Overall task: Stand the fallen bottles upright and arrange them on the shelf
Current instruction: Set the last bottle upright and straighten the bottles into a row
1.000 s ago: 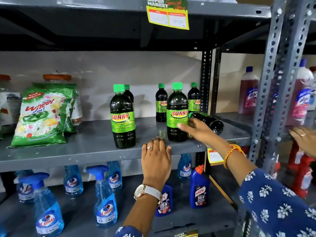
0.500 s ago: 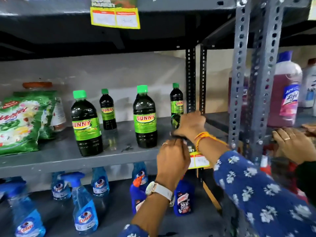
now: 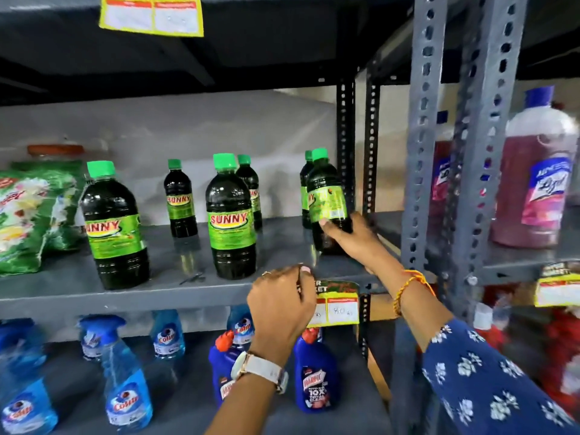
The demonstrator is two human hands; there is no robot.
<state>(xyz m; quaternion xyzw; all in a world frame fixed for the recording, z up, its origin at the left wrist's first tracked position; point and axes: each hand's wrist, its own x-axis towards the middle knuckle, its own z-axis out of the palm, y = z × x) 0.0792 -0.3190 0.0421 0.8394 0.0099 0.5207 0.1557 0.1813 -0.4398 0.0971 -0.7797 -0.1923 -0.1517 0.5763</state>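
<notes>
Grey metal shelf (image 3: 72, 293) carries upright dark green-capped bottles; right hand (image 3: 351, 238) is wrapped around the lower body of a small bottle (image 3: 326, 199), held upright at the shelf's right end, its base at or just above the surface; left hand (image 3: 281, 304) curled loosely at the shelf's front edge, holding nothing visible.

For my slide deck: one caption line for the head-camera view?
Right hand stands a Sunny bottle upright on the grey shelf; left hand rests at its edge.
</notes>
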